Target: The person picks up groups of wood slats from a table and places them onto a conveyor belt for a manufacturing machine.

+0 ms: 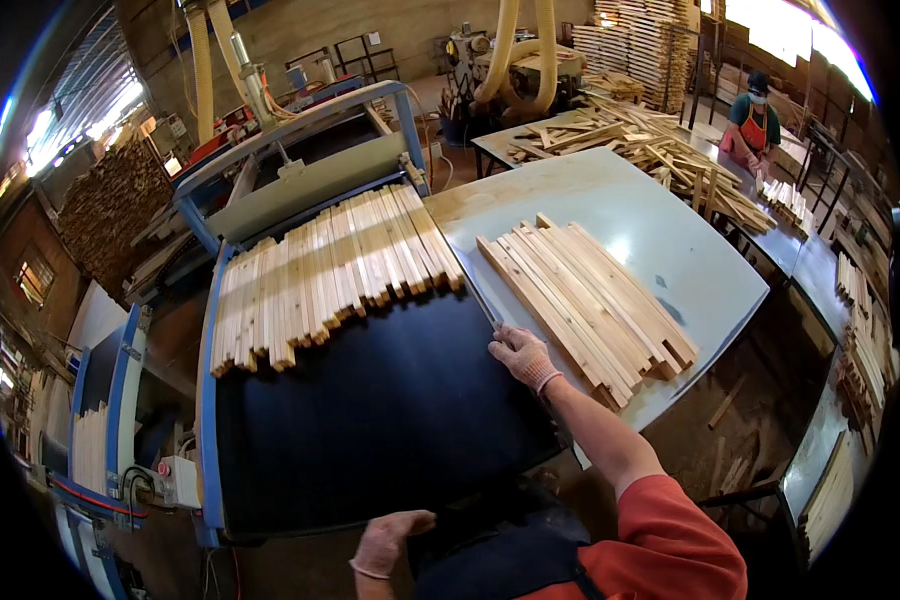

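Note:
My right hand (522, 357), in a pale knit glove, is closed at the seam between the black conveyor belt (370, 430) and a pale side table. A small metallic bit shows at its fingertips; what it grips I cannot make out. Beside it on the table lies a batch of wooden strips (590, 305), side by side with uneven ends. My left hand (394, 541), also gloved, hangs by the belt's near edge, loosely open with nothing visible in it. Farther up the belt, a wide row of wooden strips (330, 270) lies edge to edge before the machine's roller cover.
A blue machine frame (290, 135) spans the belt's far end. The pale table (710, 265) stands right, with a loose wood pile (630, 140) behind it. At far right a person (752, 125) in a red apron stands by a bench. A control box (178, 482) sits left.

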The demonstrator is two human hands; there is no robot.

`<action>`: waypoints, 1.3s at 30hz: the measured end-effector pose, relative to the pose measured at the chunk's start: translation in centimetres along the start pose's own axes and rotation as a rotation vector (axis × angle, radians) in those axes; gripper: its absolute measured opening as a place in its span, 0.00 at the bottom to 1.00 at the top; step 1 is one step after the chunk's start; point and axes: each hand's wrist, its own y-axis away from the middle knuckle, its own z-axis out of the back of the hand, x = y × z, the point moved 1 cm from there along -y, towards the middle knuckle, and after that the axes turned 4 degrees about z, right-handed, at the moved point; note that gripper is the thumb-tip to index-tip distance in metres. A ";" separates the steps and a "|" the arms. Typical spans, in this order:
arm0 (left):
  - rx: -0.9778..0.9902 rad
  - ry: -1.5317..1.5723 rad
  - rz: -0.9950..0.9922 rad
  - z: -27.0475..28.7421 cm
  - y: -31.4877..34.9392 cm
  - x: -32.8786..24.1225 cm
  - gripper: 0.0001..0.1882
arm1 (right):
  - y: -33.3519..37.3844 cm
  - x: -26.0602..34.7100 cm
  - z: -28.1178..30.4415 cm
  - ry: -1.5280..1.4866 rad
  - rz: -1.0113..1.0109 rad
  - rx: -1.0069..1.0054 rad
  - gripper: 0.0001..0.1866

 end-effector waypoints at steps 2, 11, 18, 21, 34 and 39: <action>0.123 0.155 0.096 -2.3 -2.2 0.0 0.22 | 0.3 -0.6 0.4 -0.093 -0.055 -0.021 0.35; 0.408 0.297 0.149 -9.2 -7.7 4.6 0.22 | 13.2 -1.4 4.3 -0.372 -0.117 0.134 0.27; 0.661 0.180 0.349 -17.9 -8.1 10.3 0.26 | 33.7 -0.8 8.5 -0.275 -0.606 0.342 0.28; 0.670 -0.168 0.178 -20.2 -8.9 11.4 0.23 | 39.9 -8.0 11.2 0.190 -0.706 0.437 0.34; 0.279 -0.533 0.763 -28.0 -19.8 31.2 0.37 | 60.8 -29.6 20.5 0.440 -0.778 0.264 0.17; 0.319 -0.559 0.683 -38.1 -20.5 27.6 0.39 | 63.5 -35.1 23.0 0.043 -1.147 -0.043 0.21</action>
